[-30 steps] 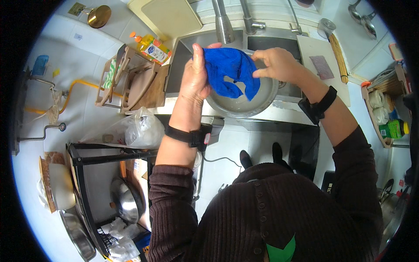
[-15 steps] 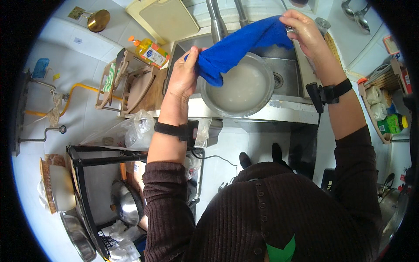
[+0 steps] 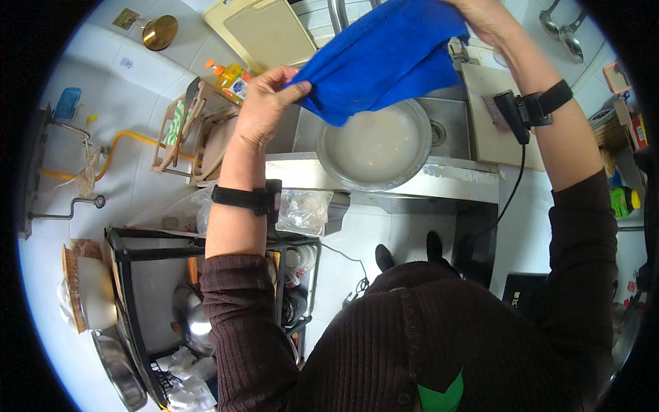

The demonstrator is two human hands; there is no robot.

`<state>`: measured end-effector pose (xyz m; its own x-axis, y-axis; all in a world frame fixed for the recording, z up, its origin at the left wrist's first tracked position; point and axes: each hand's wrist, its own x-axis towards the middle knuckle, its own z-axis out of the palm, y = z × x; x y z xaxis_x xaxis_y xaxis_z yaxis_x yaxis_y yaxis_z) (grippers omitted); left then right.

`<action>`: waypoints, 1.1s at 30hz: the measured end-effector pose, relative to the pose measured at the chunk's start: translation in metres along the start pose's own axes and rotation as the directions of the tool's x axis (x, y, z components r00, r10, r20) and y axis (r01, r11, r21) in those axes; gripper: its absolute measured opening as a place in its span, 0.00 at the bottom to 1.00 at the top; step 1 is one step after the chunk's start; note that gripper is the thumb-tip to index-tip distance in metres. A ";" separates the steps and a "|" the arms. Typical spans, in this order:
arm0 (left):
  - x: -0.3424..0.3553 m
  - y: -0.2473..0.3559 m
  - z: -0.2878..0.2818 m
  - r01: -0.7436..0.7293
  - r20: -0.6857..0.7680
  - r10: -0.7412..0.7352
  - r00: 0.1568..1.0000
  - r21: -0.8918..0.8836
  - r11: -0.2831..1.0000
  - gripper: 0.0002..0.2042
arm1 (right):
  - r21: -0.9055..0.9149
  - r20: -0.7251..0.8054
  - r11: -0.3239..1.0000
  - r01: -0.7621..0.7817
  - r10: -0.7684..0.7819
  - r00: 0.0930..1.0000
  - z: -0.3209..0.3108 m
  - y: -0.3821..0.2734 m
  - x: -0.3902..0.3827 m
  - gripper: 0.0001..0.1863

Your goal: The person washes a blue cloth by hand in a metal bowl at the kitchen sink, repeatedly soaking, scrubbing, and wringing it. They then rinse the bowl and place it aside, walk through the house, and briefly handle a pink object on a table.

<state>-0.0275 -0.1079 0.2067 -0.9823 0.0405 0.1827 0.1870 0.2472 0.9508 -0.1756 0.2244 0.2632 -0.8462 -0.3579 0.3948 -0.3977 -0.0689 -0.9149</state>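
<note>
A blue cloth point(image 3: 384, 58) hangs stretched between my two hands, above the sink. My left hand point(image 3: 268, 99) pinches its left end between thumb and fingers. At the upper right, my right hand point(image 3: 484, 20) grips the other end, its fingertips partly cut off by the picture's top edge. Below the cloth, a round metal basin point(image 3: 324, 163) of cloudy whitish water stands in the steel sink point(image 3: 453, 113). The cloth's lower edge covers the basin's far rim from sight. Much of the faucet point(image 3: 338, 14) is hidden behind the cloth.
Left of the sink stand a yellow pump bottle point(image 3: 235, 81) and a beige rack point(image 3: 209, 130). A cream cutting board point(image 3: 264, 34) leans at the back. A black shelf point(image 3: 127, 254) with pans is at lower left. Ladles point(image 3: 570, 41) hang at upper right.
Both hands have moved apart, the left one leftward and the right one up and to the right. The cloth, bunched and twisted before, is now spread wider and higher.
</note>
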 end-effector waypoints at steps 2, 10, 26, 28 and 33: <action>0.002 0.000 -0.008 -0.096 -0.088 0.096 0.992 0.005 0.995 0.09 | -0.010 -0.014 0.999 0.048 -0.049 0.999 -0.004 -0.002 0.002 0.05; -0.004 -0.041 -0.008 0.145 -0.134 -0.122 0.983 0.178 0.973 0.14 | -0.336 0.033 0.941 0.044 -0.035 0.999 -0.007 0.037 0.008 0.02; -0.012 -0.037 -0.005 0.153 -0.246 -0.222 0.944 -0.271 0.950 0.14 | -0.019 -0.126 0.995 -0.093 0.090 0.988 -0.017 0.012 0.008 0.01; -0.011 -0.035 -0.001 0.158 -0.255 -0.250 0.934 -0.332 0.930 0.14 | -0.042 -0.142 0.991 -0.125 0.118 0.983 -0.021 0.011 0.005 0.02; -0.008 -0.032 0.008 0.132 -0.220 -0.283 0.934 -0.523 0.842 0.14 | -0.193 -0.191 0.953 -0.232 0.196 0.962 -0.032 0.013 -0.007 0.04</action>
<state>-0.0259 -0.1081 0.1725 -0.9685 -0.2452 -0.0434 0.0313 -0.2927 0.9557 -0.1862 0.2559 0.2509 -0.9594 -0.1804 0.2166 -0.2511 0.1973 -0.9477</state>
